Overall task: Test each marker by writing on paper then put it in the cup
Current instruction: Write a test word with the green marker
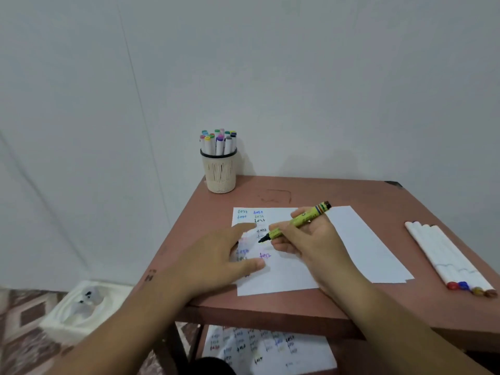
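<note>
Pinching a green marker point(296, 222), the right hand point(305, 239) sets its tip on the paper point(351, 239); the left hand point(216, 255) lies spread flat on the paper, the cup point(220, 171) beyond it.

A single head-worn wide-angle view looks forward and down from close above the small reddish-brown wooden table point(311, 190), toward the plain white wall point(297, 77).

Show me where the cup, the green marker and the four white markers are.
cup point(220, 173): head view, on its beige front wall.
green marker point(299, 221): head view, mid-barrel, above the right hand's fingers.
four white markers point(446, 255): head view, middle of the barrels.
</note>
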A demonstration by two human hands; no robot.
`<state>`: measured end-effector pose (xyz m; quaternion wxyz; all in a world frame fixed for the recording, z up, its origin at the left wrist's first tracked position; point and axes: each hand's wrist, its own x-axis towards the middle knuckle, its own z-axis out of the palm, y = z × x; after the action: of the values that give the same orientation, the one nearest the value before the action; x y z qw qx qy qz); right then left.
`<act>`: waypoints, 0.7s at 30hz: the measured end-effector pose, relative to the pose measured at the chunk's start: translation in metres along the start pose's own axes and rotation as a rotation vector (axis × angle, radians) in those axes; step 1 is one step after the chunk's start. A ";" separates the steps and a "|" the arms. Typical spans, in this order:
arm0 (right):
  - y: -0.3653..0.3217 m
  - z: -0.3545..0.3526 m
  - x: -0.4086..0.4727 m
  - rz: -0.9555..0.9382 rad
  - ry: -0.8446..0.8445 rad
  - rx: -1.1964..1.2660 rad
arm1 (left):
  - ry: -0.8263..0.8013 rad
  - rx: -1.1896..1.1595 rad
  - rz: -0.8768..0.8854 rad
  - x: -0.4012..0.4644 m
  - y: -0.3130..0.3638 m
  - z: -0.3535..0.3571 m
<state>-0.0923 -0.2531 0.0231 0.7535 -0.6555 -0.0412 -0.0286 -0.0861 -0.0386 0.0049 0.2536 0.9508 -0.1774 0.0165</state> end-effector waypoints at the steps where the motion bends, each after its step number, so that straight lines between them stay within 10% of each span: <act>1: 0.006 -0.001 -0.002 -0.011 -0.009 -0.056 | 0.005 0.082 0.030 -0.002 -0.002 0.001; 21: 0.022 -0.005 -0.003 -0.120 -0.088 -0.443 | 0.077 0.107 0.035 0.006 -0.012 0.016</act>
<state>-0.0932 -0.2546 0.0006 0.5856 -0.8019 -0.1056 -0.0531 -0.0773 -0.0390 -0.0140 0.2086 0.9584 -0.1829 0.0667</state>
